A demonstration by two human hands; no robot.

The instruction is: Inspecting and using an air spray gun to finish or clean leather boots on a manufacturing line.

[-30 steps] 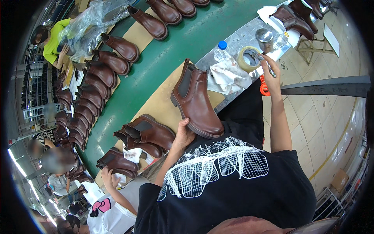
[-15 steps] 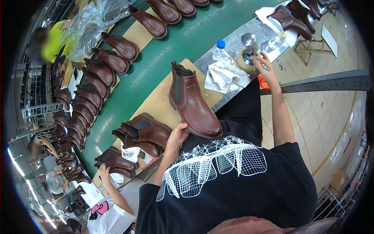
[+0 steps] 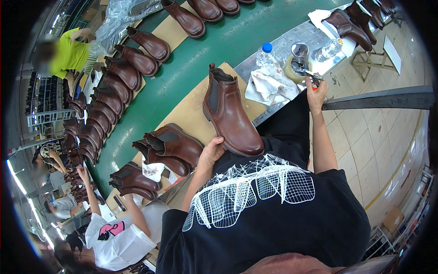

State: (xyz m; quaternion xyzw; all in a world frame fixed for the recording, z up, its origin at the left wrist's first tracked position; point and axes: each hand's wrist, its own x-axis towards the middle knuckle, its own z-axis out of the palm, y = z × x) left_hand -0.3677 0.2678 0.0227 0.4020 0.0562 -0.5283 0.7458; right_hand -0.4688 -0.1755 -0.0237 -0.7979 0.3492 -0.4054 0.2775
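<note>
A brown Chelsea boot (image 3: 237,119) with dark elastic side panels rests in front of me, its toe toward my lap. My left hand (image 3: 213,150) is closed on the edge of its sole near the toe. Over by the metal surface, my right hand (image 3: 315,94) pinches a slim dark-and-silver tool (image 3: 315,76); its exact kind is too small to make out. The tool's tip is beside an open jar (image 3: 292,73) with a round shiny lid (image 3: 299,50) tilted up behind it. Left of the jar lies a crumpled white cloth (image 3: 272,86).
A blue-capped bottle (image 3: 266,54) and a clear bottle (image 3: 329,49) lie near the jar. More boots (image 3: 175,145) sit on the left, by a co-worker in white (image 3: 118,242). Rows of boots (image 3: 148,44) line the green table (image 3: 182,59). A metal bar (image 3: 378,97) runs at right.
My right hand has drawn back from the jar toward me, with the slim tool in its fingers. The boot stays in my left hand. The co-worker at left has raised an arm.
</note>
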